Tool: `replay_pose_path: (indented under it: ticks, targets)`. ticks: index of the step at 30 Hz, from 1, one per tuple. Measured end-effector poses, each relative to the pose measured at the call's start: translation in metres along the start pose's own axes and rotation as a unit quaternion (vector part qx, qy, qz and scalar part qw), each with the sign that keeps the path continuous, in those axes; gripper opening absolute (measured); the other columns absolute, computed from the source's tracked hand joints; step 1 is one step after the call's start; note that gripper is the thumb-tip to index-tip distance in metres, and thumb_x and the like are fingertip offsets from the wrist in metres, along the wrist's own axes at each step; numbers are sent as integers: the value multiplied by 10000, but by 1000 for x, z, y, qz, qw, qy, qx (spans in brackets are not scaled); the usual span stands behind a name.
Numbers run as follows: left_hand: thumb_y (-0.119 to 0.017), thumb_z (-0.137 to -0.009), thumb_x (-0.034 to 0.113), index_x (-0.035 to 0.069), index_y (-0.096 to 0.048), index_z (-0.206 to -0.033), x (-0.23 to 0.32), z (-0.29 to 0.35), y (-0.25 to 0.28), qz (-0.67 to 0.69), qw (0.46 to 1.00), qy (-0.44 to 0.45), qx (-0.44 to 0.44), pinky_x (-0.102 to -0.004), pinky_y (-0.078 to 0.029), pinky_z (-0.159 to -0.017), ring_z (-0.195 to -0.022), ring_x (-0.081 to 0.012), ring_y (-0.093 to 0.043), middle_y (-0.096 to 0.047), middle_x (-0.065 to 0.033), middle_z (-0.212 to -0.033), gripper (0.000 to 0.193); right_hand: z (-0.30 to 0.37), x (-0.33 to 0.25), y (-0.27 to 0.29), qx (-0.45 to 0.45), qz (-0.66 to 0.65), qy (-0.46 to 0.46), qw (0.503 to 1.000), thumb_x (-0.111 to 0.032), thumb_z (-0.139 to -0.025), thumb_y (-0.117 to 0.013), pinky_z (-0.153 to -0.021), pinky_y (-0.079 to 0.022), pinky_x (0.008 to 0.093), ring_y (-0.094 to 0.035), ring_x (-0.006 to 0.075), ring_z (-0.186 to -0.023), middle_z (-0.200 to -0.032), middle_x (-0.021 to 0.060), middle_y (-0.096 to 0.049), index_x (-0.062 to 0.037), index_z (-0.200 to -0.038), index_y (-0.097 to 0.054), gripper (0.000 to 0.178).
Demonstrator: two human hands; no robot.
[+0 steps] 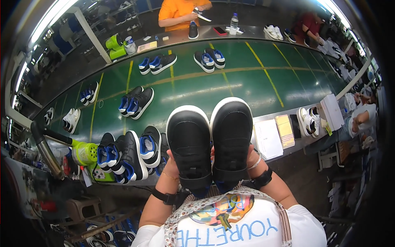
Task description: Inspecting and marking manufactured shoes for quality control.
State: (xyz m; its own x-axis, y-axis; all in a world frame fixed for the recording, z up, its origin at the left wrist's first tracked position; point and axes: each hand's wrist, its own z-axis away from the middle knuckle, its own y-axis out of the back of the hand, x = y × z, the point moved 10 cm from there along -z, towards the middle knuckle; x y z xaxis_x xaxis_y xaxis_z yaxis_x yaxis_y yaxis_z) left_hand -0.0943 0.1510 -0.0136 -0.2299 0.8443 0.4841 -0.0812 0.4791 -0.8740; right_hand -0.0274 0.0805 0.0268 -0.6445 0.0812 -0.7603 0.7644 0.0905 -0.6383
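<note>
Black shoes (189, 140) in fingers (250, 153), forearms (156, 209) inward-angled

Before you stretches a green worktop (242, 84), yellow-lined, carrying several black shoe pairs (144, 101) and, toward your left, a white pair (71, 120). Along your near metal ledge (302, 142) lie white papers (267, 140) and another white pair (304, 120); the far ledge (254, 33) bears a water bottle (234, 24) and a red phone (220, 31).

One black shoe (189, 140) in each grip (172, 166)
</note>
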Motion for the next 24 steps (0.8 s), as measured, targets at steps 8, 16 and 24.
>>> replay_pose_path:
  ticks: [8,16,24]
  targets:
    - [-534,-610,736,-31,-282,-1316,1,1,-20,-64,988,17,-137,-419,-424,-935,-1134,-315,-479,-435,-213,-1261,1072,6,14,11,-13,-22,-13,1000,-763,-559,-563,-940,-406,391,-474,269,-1124,-1197,175,-479,22,-1253,-389,1062]
    - [-541,-614,733,-21,-301,-1304,12,14,8,-109,993,-22,24,-436,-476,-855,-1055,-324,-516,-453,-215,-1214,1050,19,34,57,100,72,2,992,-761,-598,-532,-895,-449,384,-517,271,-1075,-1194,180,-488,26,-1250,-394,1031]
    - [-393,-720,712,-15,-291,-1320,-3,15,27,-37,998,21,44,-407,-451,-895,-1100,-295,-498,-429,-210,-1266,948,7,29,25,78,-9,-8,997,-747,-696,-370,-916,-434,373,-496,236,-1105,-1238,164,-464,11,-1290,-343,964]
